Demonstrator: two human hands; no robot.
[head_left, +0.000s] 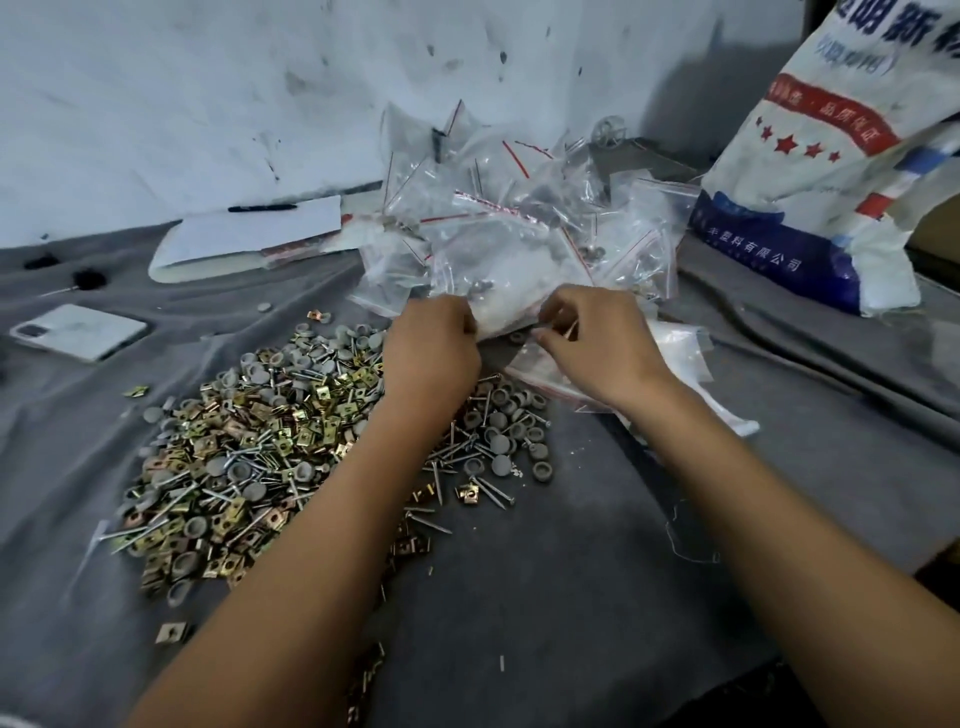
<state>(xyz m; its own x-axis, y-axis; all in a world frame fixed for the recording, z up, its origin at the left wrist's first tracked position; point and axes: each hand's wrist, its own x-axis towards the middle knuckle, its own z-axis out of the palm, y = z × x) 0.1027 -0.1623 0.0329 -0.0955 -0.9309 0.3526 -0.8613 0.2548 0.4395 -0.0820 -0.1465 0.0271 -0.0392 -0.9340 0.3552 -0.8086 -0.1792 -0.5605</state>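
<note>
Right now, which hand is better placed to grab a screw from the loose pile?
Left, probably. The left hand grips the clear bag directly over the far edge of the pile. The right hand pinches the bag on the side away from the pile and could hold it alone.

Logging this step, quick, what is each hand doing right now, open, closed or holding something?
Left hand: closed, pinching the near edge of the clear zip bag.
Right hand: closed, pinching the same bag's edge on the other side.
</note>
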